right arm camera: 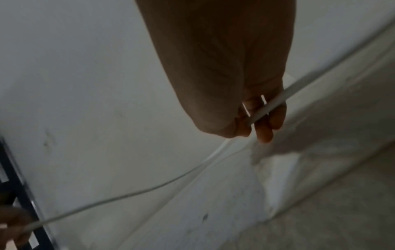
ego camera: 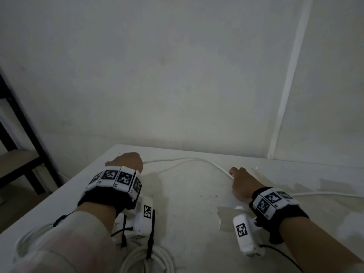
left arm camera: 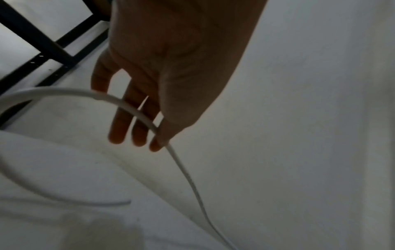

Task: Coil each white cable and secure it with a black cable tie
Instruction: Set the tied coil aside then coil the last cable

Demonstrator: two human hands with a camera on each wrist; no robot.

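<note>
Two hands are out over a white table in a dim room. The left hand is in the middle left of the head view. The right hand is in the middle right.

A white cable runs between them in a soft curve near the far edge of the table. The left wrist view shows the left hand pinching the cable with its thumb and first finger. The other fingers point down, straight and a little apart. From the pinch, the cable bends away to the left edge of that view and also runs down to the lower right.

The right wrist view shows the right hand with its fingers curled round the cable, gripping it. The cable goes up to the right edge of that view and down to the lower left, where the other hand shows in the corner.

At the bottom of the head view lies a white coil, near the left arm. Black ties lie across it. Another white loop shows at the lower left, partly hidden by the sleeve.

A black rack stands at the left edge of the head view. A plain wall fills the top.
</note>
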